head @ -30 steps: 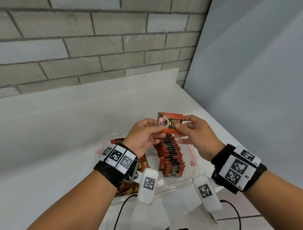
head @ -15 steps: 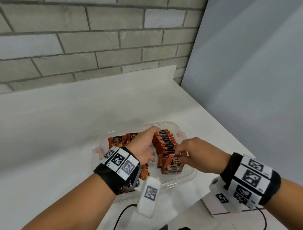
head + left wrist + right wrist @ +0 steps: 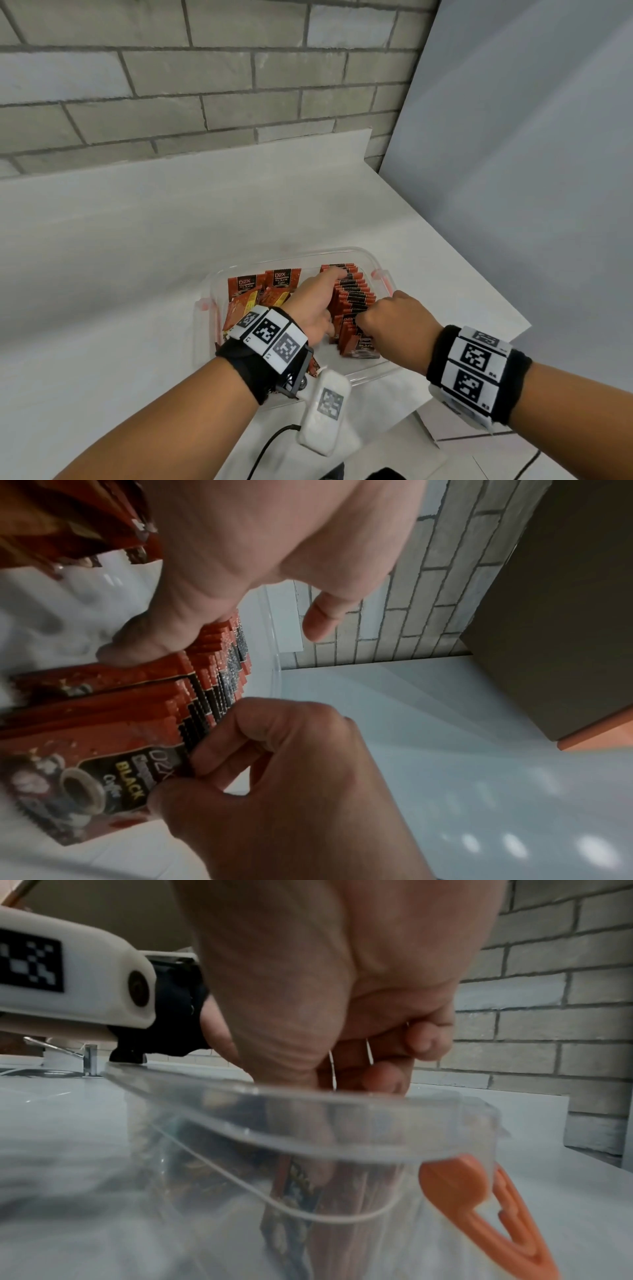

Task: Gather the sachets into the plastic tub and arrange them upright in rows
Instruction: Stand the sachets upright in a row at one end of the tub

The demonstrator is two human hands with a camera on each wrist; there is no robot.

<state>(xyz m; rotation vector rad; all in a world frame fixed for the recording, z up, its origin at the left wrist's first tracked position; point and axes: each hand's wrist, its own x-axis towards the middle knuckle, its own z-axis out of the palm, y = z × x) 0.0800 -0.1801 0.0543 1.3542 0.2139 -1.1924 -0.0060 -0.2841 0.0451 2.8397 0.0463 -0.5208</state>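
A clear plastic tub [image 3: 371, 257] stands on the white counter. A row of red-and-black upright sachets [image 3: 356, 291] fills its right side. My left hand [image 3: 329, 287] lies along the row's left side, fingers straight and pressing on the sachet tops [image 3: 219, 631], thumb free. My right hand [image 3: 368, 317] pinches the top edge of the front sachet [image 3: 85, 777] at the near end of the row. Several loose sachets [image 3: 253, 298] lie jumbled in the tub's left part, two leaning on the far wall. Through the tub wall [image 3: 308, 1123] the right wrist view shows my right hand [image 3: 356, 1069] above the sachets.
Orange clips [image 3: 382, 277] hang on the tub's short sides, one close to my right wrist [image 3: 479, 1204]. A brick wall runs behind the counter and a grey panel closes off the right. The counter's edge is just right of the tub. A cable trails below my left wrist.
A second ago both hands held one sachet above the tub. My right hand has brought it down to the near end of the row, and my left hand has dropped against the row.
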